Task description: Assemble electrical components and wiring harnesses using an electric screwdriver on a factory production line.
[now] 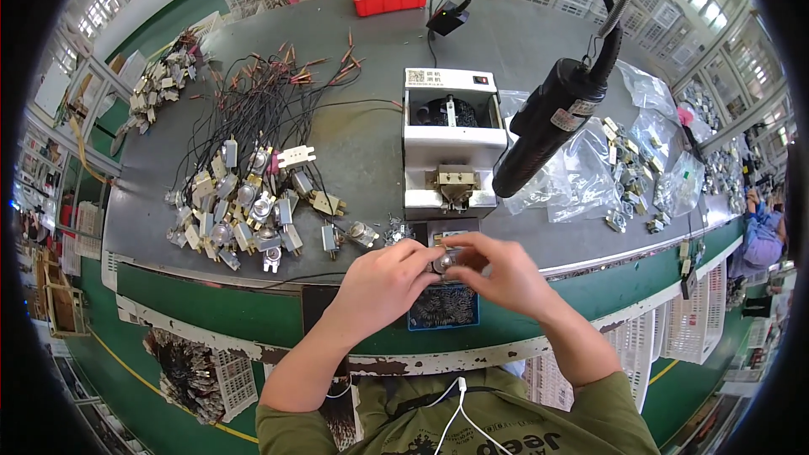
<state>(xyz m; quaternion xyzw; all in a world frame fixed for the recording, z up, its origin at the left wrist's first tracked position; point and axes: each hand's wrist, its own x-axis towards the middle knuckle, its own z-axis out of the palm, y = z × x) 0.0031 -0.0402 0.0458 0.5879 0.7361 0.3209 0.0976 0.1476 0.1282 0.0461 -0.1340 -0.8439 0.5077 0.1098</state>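
Observation:
My left hand (383,281) is closed in a pinch on a small part with a round, glassy cap (445,263), held at the table's near edge. From the other side, my right hand (497,274) has its thumb and forefinger curled onto the same part. The fingers hide much of it. Just beyond them is a silver-and-white screw feeder (451,131). A black electric screwdriver (548,122) hangs over its right side. Below my hands sits a blue tray (444,326) of small metal pieces. Loose screws (394,230) lie beside my left hand.
Left of the feeder is a heap of wired lamp-holder-like parts (244,211), with dark cables (270,105) stretching behind. On the right lie clear plastic bags (577,173) and more small parts (632,173). A red bin (389,4) stands at the back. A person (763,232) is at far right.

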